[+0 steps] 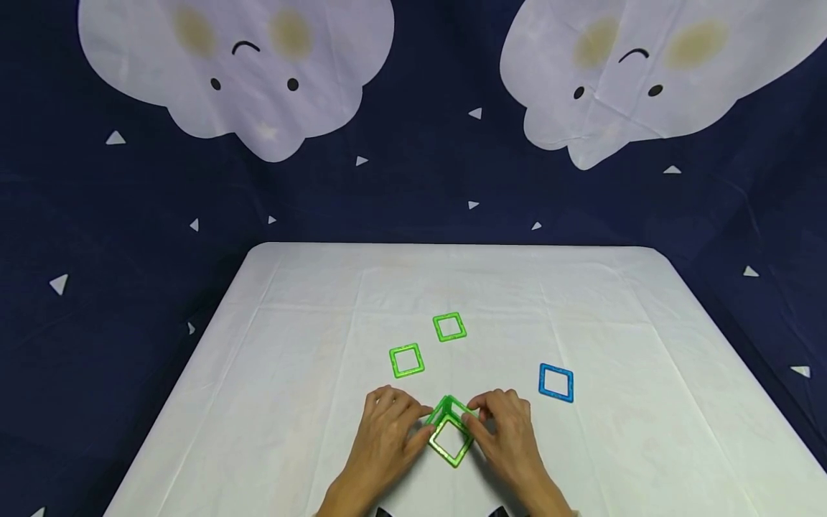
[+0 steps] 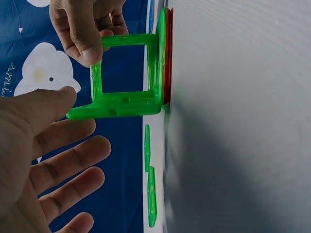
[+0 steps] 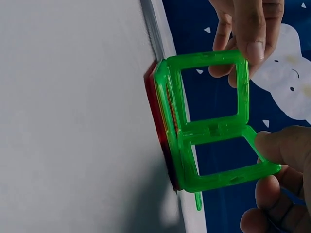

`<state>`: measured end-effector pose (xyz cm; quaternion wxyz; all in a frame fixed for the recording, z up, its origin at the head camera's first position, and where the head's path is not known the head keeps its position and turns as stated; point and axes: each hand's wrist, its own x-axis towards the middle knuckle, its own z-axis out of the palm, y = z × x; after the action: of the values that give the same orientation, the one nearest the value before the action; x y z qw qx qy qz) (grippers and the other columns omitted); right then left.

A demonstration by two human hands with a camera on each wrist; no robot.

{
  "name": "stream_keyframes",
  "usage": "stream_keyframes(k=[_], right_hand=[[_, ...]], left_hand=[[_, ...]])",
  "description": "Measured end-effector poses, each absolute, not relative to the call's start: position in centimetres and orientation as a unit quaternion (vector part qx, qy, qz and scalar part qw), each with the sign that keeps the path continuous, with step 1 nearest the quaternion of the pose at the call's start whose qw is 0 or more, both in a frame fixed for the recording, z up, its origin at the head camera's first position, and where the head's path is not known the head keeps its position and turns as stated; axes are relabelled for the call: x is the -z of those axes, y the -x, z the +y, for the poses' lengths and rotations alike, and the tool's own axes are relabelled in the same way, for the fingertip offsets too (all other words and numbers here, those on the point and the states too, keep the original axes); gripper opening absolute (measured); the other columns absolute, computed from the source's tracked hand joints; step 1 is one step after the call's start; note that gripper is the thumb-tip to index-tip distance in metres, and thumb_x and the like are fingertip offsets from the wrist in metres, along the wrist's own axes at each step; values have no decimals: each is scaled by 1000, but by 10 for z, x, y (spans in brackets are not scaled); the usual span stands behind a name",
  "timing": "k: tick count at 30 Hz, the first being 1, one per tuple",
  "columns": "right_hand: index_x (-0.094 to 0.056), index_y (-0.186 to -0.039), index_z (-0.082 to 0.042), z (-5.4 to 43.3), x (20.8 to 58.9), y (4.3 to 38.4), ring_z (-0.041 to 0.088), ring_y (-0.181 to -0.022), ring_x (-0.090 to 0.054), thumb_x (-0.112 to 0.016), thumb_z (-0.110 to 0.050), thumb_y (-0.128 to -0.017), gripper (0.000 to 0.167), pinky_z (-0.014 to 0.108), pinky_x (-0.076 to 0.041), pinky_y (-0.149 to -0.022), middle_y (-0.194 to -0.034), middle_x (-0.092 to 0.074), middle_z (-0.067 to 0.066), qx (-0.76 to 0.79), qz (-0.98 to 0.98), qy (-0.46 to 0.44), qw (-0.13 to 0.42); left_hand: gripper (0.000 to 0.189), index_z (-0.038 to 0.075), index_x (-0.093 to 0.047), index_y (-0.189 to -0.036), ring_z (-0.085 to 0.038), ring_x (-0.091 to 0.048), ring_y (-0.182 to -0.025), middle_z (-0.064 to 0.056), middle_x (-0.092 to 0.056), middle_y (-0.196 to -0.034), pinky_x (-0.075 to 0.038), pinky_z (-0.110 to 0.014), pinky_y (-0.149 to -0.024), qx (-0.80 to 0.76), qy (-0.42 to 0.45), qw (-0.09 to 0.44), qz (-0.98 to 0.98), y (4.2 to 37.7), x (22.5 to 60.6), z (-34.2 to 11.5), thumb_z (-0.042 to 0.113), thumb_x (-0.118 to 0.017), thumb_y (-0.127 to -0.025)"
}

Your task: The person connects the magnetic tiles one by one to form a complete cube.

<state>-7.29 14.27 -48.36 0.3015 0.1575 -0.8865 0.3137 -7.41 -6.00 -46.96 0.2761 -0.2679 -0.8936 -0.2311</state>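
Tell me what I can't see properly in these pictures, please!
- Red piece: its full shape. The green build covers it in the head view, and the wrist views show little beyond its edge.
- Loose green square: in the right wrist view, mostly hidden behind the build, so I can't tell which one.
- Backdrop writing: cut off by the left wrist view's left edge.

"What colour were the joined squares (image 1: pixel 448 414)?"
"Clear green, plus one red piece (image 2: pixel 168 58)."
"And the loose squares (image 1: pixel 394 364)?"
"Two were green, one blue."
"The surface (image 1: pixel 278 402)?"
"White. The cloth (image 1: pixel 413 215) behind was navy, patterned with white triangles (image 1: pixel 115 138) and pale clouds (image 1: pixel 245 108) with black eyes (image 1: pixel 293 85) and yellowish cheeks (image 1: pixel 194 32)."
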Motion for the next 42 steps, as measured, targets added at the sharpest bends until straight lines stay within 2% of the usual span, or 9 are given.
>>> stream_keyframes(k=[9,23,29,42], right_hand=[[-63,-80,-21,147,481,80,-3,-67,-33,-82,-12,-65,26,24,-29,-69,-65,-45,-17,-309,-899,-158,268],[-67,-85,-23,152,479,91,0,-73,-43,-80,-12,-70,22,26,-32,-70,-74,-51,-14,-325,-902,-170,227],[-68,-87,-24,153,479,93,2,-75,-45,-78,-12,-73,21,27,-34,-73,-77,-53,-15,-334,-904,-168,209],[-68,-90,-22,156,482,96,2,-82,-50,-75,-7,-75,22,28,-34,-73,-81,-55,-14,-361,-890,-186,206]], left_hand=[[12,22,-71,-88,-9,-57,-90,13,-66,-81,-38,-37,-91,235,269,260,-897,76,465,-61,31,-72,-80],[12,22,-71,-88,-11,-57,-88,12,-66,-82,-39,-38,-91,235,276,260,-895,92,461,-60,25,-75,-77],[10,21,-71,-85,-12,-58,-89,11,-66,-82,-40,-39,-91,244,275,258,-894,98,461,-56,28,-75,-78],[12,23,-74,-79,-9,-55,-89,12,-65,-79,-39,-36,-87,271,251,177,-912,106,459,-44,34,-71,-81]])
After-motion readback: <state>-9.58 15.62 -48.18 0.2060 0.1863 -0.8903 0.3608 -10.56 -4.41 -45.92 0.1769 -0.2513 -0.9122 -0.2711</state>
